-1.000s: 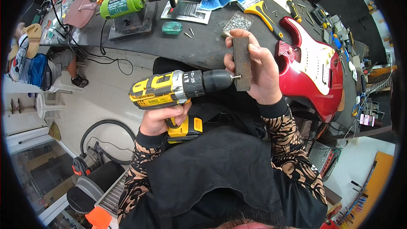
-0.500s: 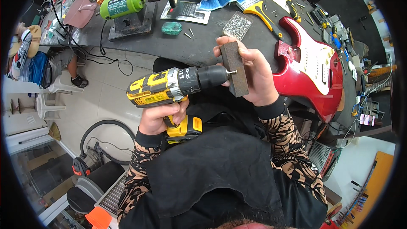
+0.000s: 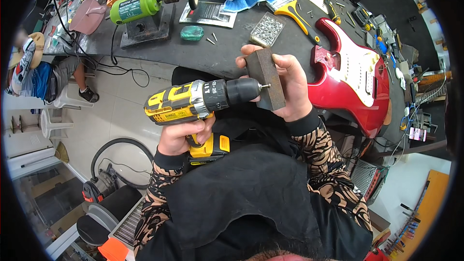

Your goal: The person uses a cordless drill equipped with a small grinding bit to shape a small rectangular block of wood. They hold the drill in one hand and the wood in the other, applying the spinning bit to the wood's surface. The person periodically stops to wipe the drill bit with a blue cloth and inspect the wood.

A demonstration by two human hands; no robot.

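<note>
The block has just been turned in the right hand, so that two long sides of the dark brown rectangular block show and its top leans to the left; for the handling in progress, this seems to bring a broader face round toward the small metal screw. That screw stands out from the black chuck of the yellow cordless drill and crosses in front of the block in this view, though I cannot tell whether the two touch. The left hand keeps its grip wrapped round the drill's handle, close to the trigger; whether the trigger is pressed cannot be told. The right hand's grip is closed on the block, thumb on the near edge and fingers behind. Compared with a second ago, the block is no longer upright with one narrow side showing, the right hand sits a little lower, and the clear box of screws is uncovered more fully. On the dark surface beyond, the green bench grinder and the red electric guitar body appear shifted slightly leftward, probably from a small head turn.
</note>
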